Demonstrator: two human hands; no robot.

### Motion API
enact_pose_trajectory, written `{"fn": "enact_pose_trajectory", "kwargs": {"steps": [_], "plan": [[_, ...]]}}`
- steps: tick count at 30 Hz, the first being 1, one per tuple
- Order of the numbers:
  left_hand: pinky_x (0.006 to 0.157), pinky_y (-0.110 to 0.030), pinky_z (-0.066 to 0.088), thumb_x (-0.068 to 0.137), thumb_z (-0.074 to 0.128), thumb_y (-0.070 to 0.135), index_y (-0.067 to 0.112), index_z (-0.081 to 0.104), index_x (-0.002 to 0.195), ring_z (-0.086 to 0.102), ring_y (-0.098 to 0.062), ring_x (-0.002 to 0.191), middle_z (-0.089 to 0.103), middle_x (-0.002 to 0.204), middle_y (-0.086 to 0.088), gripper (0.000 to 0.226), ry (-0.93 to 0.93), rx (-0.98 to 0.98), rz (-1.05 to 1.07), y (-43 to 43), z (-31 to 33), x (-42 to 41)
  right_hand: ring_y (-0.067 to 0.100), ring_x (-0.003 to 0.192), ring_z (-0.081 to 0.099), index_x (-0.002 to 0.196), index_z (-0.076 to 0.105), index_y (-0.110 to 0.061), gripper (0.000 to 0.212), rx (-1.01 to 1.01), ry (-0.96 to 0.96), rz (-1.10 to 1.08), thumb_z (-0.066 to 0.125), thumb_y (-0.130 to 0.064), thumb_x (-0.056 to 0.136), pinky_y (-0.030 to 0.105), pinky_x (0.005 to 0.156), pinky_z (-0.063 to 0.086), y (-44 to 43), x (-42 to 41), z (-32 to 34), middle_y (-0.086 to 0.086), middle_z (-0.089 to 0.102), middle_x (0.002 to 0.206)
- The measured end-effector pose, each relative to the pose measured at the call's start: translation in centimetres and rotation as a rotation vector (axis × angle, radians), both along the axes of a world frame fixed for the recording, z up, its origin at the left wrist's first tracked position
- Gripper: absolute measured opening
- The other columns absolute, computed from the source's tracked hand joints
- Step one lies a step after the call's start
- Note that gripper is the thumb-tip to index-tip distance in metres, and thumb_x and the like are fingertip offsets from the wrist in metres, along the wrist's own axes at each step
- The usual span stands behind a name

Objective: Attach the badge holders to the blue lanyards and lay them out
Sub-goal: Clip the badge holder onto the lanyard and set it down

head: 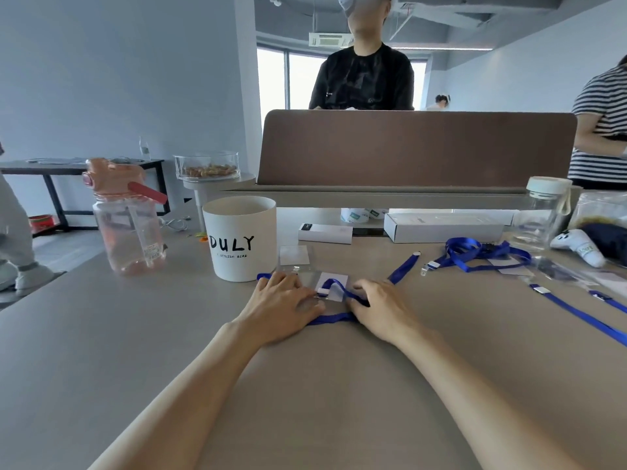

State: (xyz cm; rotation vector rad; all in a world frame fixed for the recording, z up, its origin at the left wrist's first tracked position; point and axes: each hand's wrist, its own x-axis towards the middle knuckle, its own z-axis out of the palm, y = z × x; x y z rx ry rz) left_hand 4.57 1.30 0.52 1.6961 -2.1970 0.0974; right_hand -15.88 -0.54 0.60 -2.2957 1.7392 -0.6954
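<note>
**Position.** The working badge holder (336,283) lies flat on the table (339,385), just right of the white cup (242,239) and nearer the wearer. The blue lanyard (334,318) loops across it and runs between both hands.

**Grip.** The left hand (281,301) lies palm down with its fingers fairly straight, pressing the holder's near edge by the metal clip (323,293). The right hand (381,308) has its fingertips on the strap. Whether they pinch it or only press it cannot be told.

**Risks.**
- The holder is a clear, glossy plastic sleeve around a white card. On the smooth matte table it would likely skate away if the left hand eases off.
- The strap is flat, limp woven ribbon and its loop is twisted. That twist may carry into the laid-out result.
- The clip is small and partly hidden, so engagement cannot be confirmed.
- The cup stands close to the left hand, and a careless sweep could knock it.
- Well right of the cup, the spare lanyards (475,252) lie tangled. Drawing one out may drag its neighbours.
- A second holder (294,256) lies just beside the cup's right side.
</note>
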Motion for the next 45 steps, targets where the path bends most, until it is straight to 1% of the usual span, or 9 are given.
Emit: {"fn": "enact_pose_trajectory", "kwargs": {"steps": [3,7,11,18,28,32,38,42,45], "plan": [[0.104,-0.028,0.016,0.096,0.043,0.053,0.045,0.054,0.129,0.027,-0.006,0.13,0.048,0.128,0.02,0.036,0.063,0.035,-0.081,-0.1,-0.1,0.1,0.028,0.112,0.05,0.107,0.064,-0.017,0.023,-0.045,0.035,-0.045,0.052,-0.028,0.091,0.034,0.086,0.045,-0.1,-0.4,0.0,0.001,0.061,0.09],[0.099,-0.027,0.016,0.099,0.043,0.041,0.04,0.053,0.129,0.038,-0.005,0.127,0.055,0.131,0.016,0.032,0.083,0.022,-0.137,0.0,-0.2,0.2,0.025,0.128,0.034,0.141,0.046,-0.025,0.049,-0.099,0.065,-0.034,0.046,-0.035,0.093,0.037,0.108,0.028,0.3,-0.5,0.1,0.0,0.046,0.135],[0.1,-0.022,0.022,0.097,0.04,0.052,0.039,0.047,0.133,0.044,-0.006,0.123,0.053,0.136,0.015,0.039,0.066,0.154,-0.176,0.0,0.4,0.0,0.019,0.141,0.028,0.148,0.037,-0.029,0.051,-0.059,0.14,0.214,0.038,-0.042,0.1,0.045,0.111,0.03,0.3,-0.1,-0.5,-0.009,0.038,0.152],[0.097,-0.014,0.024,0.098,0.044,0.047,0.026,0.054,0.132,0.037,-0.008,0.132,0.049,0.139,0.013,0.041,0.062,0.112,-0.17,0.0,0.3,0.8,0.017,0.115,0.042,0.112,0.066,-0.033,0.035,-0.011,0.102,0.193,0.052,-0.057,0.091,0.036,0.096,0.039,0.4,-0.4,0.2,-0.009,0.044,0.094],[0.1,-0.035,0.039,0.1,0.041,0.03,0.025,0.062,0.112,0.046,-0.018,0.121,0.057,0.125,0.009,0.025,0.237,0.025,0.083,-2.0,-1.5,2.1,0.013,0.106,0.045,0.075,0.057,-0.021,0.037,-0.055,-0.005,0.177,0.066,-0.056,0.083,0.031,0.088,0.042,0.7,-1.1,0.2,-0.009,0.048,0.1],[0.097,-0.036,0.041,0.099,0.043,0.023,0.02,0.066,0.112,0.05,-0.02,0.116,0.061,0.122,0.006,0.027,0.178,-0.152,0.029,-2.2,-1.8,2.2,0.016,0.077,0.051,0.072,0.052,-0.018,0.036,-0.104,0.0,0.162,0.066,-0.047,0.087,0.025,0.071,0.03,2.1,-0.8,1.3,-0.002,0.061,0.081],[0.1,-0.025,0.039,0.097,0.043,0.035,0.028,0.06,0.122,0.046,-0.004,0.118,0.059,0.124,0.014,0.032,0.22,-0.12,-0.291,-0.3,-0.7,-0.1,0.0,0.059,0.057,0.075,0.054,-0.009,0.032,0.019,-0.732,0.098,0.068,-0.034,0.089,0.014,0.06,0.042,3.8,-0.2,4.3,0.0,0.074,0.075],[0.097,-0.027,0.043,0.07,0.046,0.02,0.04,0.05,0.133,0.043,-0.002,0.123,0.05,0.134,0.011,0.066,0.791,0.239,-0.35,1.2,1.3,-2.3,0.015,0.076,0.073,0.084,0.054,-0.007,0.019,0.106,-1.158,0.154,0.068,-0.019,0.09,0.028,0.069,0.051,4.1,-0.4,5.5,0.005,0.077,0.084],[0.099,-0.032,0.043,0.067,0.056,0.022,0.039,0.052,0.131,0.044,-0.005,0.126,0.053,0.133,0.011,0.066,0.952,0.307,-0.45,2.0,2.3,-3.4,0.02,0.071,0.072,0.081,0.052,-0.011,0.018,0.146,-1.273,0.186,0.066,-0.015,0.091,0.029,0.061,0.048,4.2,-0.4,5.7,0.007,0.077,0.085]]}}
